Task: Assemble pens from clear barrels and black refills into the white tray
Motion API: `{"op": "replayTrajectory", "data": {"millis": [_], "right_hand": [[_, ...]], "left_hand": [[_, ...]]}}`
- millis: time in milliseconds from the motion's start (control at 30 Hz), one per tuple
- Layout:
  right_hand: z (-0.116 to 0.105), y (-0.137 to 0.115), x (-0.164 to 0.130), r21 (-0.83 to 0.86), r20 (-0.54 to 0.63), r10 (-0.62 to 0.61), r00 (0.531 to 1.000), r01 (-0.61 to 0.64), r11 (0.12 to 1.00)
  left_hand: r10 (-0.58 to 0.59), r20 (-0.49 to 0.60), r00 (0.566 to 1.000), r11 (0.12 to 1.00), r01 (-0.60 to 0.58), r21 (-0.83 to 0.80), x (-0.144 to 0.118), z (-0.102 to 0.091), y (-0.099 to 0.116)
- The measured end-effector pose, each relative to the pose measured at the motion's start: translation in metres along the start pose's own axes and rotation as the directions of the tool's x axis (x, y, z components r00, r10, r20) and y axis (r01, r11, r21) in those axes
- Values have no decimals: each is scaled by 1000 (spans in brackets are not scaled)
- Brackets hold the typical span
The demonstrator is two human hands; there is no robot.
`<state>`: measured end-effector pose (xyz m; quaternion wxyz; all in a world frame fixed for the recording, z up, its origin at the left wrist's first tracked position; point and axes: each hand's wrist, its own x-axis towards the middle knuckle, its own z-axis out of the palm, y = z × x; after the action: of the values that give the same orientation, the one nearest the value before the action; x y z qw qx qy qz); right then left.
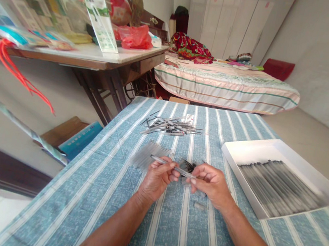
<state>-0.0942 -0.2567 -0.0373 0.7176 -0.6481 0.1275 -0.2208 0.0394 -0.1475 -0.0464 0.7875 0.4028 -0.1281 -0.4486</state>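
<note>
A slim, translucent pen [179, 170] is held slantwise above the table. My left hand [157, 178] is closed around its middle, thumb on top. At the pen's right end, the thumb and fingers of my right hand [211, 184] are pinched on it; what exactly lies between those fingertips is partly hidden. Just beyond my left hand lies a row of clear pen barrels [145, 153], blurred. Small black pieces [189, 166] sit between and behind my hands. Farther back is a loose pile of dark, thin pen refills [172, 126]. A small clear piece [199, 206] rests below my right hand.
To the right stands a shallow white box [244, 183] with many dark-tipped pens [279, 187] lined up inside. A striped blue cloth [100, 212] covers the table. A cluttered side table [114, 63] is at the left, and a bed [226, 85] stands beyond.
</note>
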Motion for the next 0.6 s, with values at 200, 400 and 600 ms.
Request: {"op": "replayTrajectory", "data": {"millis": [200,400,600], "right_hand": [[0,5,1,-21,-16,13,1000,-14,1000],[-2,11,2,-91,-52,-1,999,-4,996],[2,8,0,-153,-123,-38,992,19,988]], "left_hand": [[-16,-3,1000,999,17,37,0,1,0],[-55,-17,998,995,56,88,1,-1,-2],[-15,-18,1000,994,17,113,-1,3,-4]]}}
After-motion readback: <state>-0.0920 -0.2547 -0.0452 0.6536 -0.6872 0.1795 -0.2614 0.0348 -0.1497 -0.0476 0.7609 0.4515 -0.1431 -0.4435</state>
